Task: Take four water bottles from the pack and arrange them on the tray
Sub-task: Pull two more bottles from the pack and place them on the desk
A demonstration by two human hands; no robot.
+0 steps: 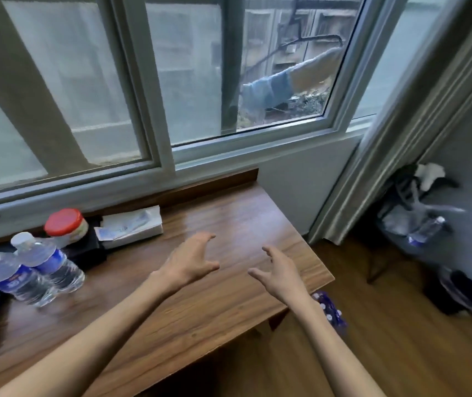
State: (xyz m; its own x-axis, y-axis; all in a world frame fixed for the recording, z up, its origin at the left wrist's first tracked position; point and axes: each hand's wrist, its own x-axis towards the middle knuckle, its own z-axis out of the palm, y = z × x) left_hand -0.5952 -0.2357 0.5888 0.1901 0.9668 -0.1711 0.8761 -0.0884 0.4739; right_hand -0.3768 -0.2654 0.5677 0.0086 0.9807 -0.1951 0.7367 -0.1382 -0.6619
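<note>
Wooden table (pixel 229 224), both hands seemingly empty

two clear blue-labelled bottles (pixel 30 270), upright, touching

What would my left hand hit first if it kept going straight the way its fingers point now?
Probably nothing nearby: the left hand points over bare wooden table toward the wall below the window. The tissue box lies off to its left. Depth is uncertain.
</note>
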